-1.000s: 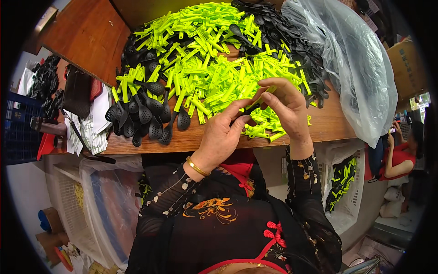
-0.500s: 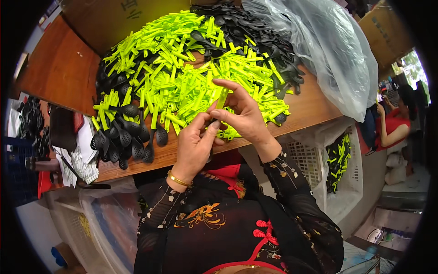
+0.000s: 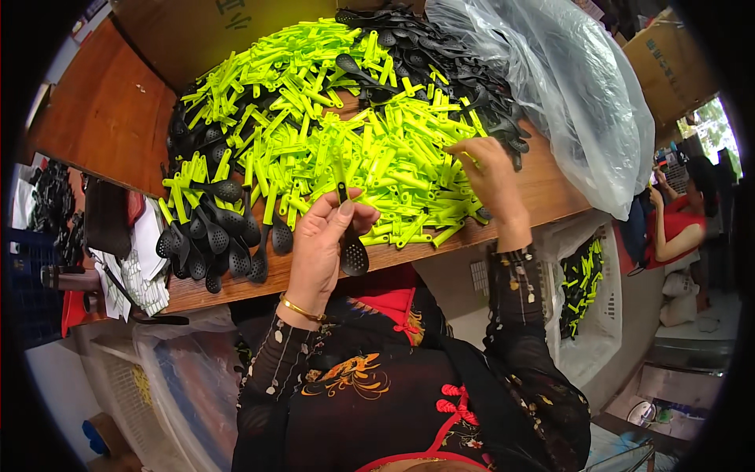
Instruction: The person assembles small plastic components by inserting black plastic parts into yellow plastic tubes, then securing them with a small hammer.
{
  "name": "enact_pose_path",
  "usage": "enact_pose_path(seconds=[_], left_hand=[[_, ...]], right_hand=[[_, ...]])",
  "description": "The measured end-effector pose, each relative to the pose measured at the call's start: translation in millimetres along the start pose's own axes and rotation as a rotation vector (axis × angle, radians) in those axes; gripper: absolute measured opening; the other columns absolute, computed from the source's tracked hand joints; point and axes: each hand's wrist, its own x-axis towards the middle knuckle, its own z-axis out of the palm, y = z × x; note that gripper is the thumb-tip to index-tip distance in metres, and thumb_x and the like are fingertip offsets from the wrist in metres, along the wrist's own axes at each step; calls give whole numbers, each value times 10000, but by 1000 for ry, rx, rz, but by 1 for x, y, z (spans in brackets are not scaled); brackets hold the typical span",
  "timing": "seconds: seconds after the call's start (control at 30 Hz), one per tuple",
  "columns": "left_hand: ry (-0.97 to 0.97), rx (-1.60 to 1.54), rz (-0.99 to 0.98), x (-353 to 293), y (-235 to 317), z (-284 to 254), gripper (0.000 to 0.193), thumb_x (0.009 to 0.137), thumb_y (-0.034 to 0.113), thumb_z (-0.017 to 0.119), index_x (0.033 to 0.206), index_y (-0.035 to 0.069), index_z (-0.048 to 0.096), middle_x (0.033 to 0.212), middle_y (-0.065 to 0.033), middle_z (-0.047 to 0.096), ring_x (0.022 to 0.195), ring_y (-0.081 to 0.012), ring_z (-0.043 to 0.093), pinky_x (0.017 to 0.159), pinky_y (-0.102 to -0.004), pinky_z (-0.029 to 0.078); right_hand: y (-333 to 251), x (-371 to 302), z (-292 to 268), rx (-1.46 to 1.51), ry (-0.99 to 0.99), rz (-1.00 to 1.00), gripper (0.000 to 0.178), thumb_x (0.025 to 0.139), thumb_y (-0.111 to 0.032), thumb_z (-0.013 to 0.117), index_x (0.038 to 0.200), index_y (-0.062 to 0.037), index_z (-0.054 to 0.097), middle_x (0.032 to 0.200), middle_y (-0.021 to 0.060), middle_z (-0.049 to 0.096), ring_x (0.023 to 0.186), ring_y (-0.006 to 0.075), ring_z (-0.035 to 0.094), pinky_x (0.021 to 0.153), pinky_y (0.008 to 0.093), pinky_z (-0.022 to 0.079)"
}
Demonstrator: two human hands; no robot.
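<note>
Lying near right hand (image 3: 495, 179), green handles (image 3: 377, 149), black spoons (image 3: 468, 67), translucent plastic sheeting (image 3: 582, 102)

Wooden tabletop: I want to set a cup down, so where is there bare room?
The wooden tabletop has a bare patch between the right hand and the translucent plastic bag. A narrow strip shows between the front-left slotted spoons and the front edge. Green handles crowd the middle; black spoon heads crowd the back right.
</note>
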Motion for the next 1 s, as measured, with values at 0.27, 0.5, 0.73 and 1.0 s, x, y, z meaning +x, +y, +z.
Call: enact_pose_path(seconds=[0.27,0.5,0.73,1.0], left_hand=[[-8,-147,-78,5,-8,6,318,1073,165,622,1337,-11,603,1134,-147,753,1073,-233,737,991,-379,584],[-22,-124,-98,5,-10,6,343,1069,156,622,1357,-27,584,1190,-164,737,1134,-251,722,1033,-389,568],[-70,-96,-121,5,-20,12,346,1078,144,605,1376,-28,564,1208,-162,728,1124,-240,720,1010,-355,577],[-173,-25,-141,4,-18,28,338,1092,88,550,1415,-13,548,1230,-120,723,1115,-179,713,934,-301,586]], right_hand=[[30,-15,-3,-169,-33,-68,144,813,-92,790,952,-119,771,1131,16,709,1128,267,625,944,416,464],[31,-20,-20,27,-46,50,90,873,-102,786,954,-82,751,954,42,731,939,252,675,852,370,498],[3,-22,-6,1162,-152,572,261,931,-22,739,1151,-33,600,1023,13,673,939,104,658,859,247,516],[-79,5,16,1105,-249,246,528,940,-29,750,1440,-50,585,1108,28,701,984,101,671,905,267,535]])
